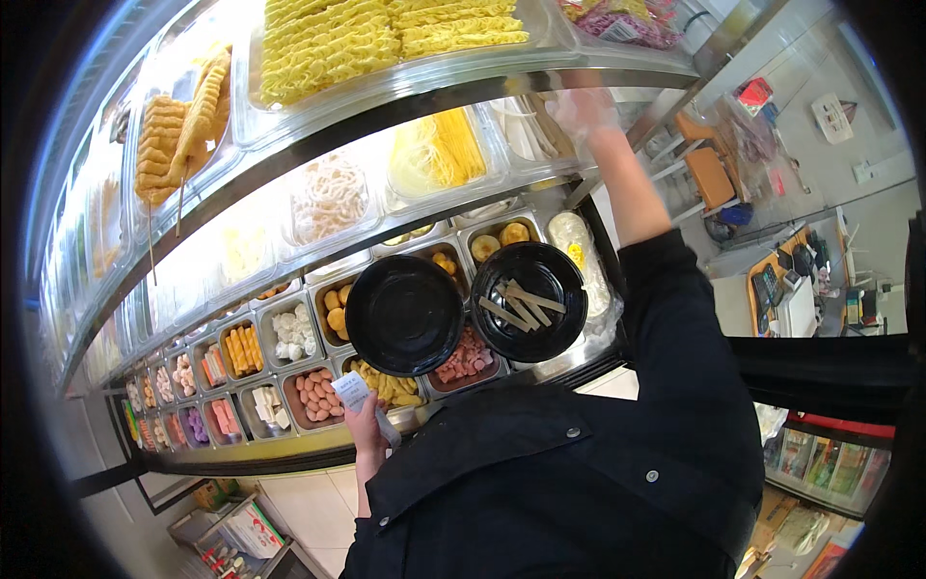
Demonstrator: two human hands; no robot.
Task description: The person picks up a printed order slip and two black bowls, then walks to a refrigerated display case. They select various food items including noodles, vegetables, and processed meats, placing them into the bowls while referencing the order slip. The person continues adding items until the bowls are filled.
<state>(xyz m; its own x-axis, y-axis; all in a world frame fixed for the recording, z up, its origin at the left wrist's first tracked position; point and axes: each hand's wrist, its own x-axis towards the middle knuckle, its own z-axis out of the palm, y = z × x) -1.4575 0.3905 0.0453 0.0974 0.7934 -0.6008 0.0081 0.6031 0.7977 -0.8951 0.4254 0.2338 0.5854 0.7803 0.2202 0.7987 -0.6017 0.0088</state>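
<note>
Reaching up, the gloved right hand (584, 111) touches the clear shelf tray (526, 135), fingers unclear, while left hand (365, 425) fingers grip a white paper slip (351, 390).

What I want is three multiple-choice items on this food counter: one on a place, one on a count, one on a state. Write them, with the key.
1. Where is the gloved right hand?
A. inside a bowl
B. up at the upper shelf
C. down at the jacket

2. How many black bowls rest over the food trays?
A. one
B. two
C. four

3. In what state is the left-side bowl?
A. empty
B. heaped with noodles
C. turned upside down

Key: 1 B, as the arm stretches up and the hand ends at the shelf's edge. 2 B, as two round black bowls sit side by side. 3 A, as its inside shows bare black, while only the other bowl holds tan strips.
</note>
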